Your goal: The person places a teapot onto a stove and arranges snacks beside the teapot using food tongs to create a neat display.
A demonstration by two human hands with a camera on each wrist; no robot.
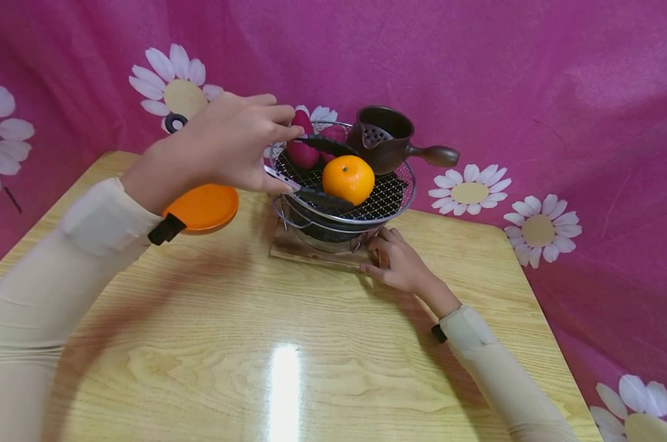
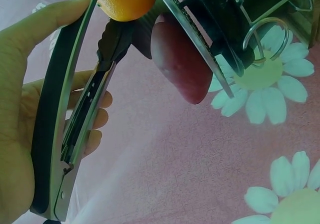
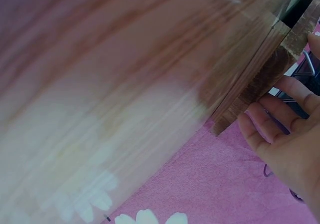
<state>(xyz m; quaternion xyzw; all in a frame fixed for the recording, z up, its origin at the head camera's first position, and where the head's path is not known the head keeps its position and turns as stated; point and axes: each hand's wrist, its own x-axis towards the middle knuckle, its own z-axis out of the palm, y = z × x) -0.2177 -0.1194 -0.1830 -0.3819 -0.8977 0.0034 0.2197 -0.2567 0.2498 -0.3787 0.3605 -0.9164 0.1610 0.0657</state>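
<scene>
In the head view my left hand (image 1: 228, 138) holds a pair of tongs (image 1: 283, 178) with black tips. Those tips lie on either side of an orange mandarin (image 1: 348, 179) over the wire grill mesh (image 1: 385, 199); whether the fruit touches the mesh I cannot tell. The left wrist view shows thumb and fingers on opposite arms of the tongs (image 2: 60, 104), and the mandarin (image 2: 131, 2) at their tips. Low at the front right, my right hand (image 1: 402, 261) grips the corner of the stove's wooden base (image 1: 316, 255). Its fingers bend against the board's edge (image 3: 255, 92).
Reddish-purple sweet potatoes (image 1: 302, 150) lie at the grill's back left. A dark brown side-handled teapot (image 1: 385, 144) stands at its back right. Left of the stove is a round orange dish (image 1: 208, 209), partly behind my left arm. Pink flowered cloth (image 1: 477, 92) hangs behind the wooden table (image 1: 212, 344).
</scene>
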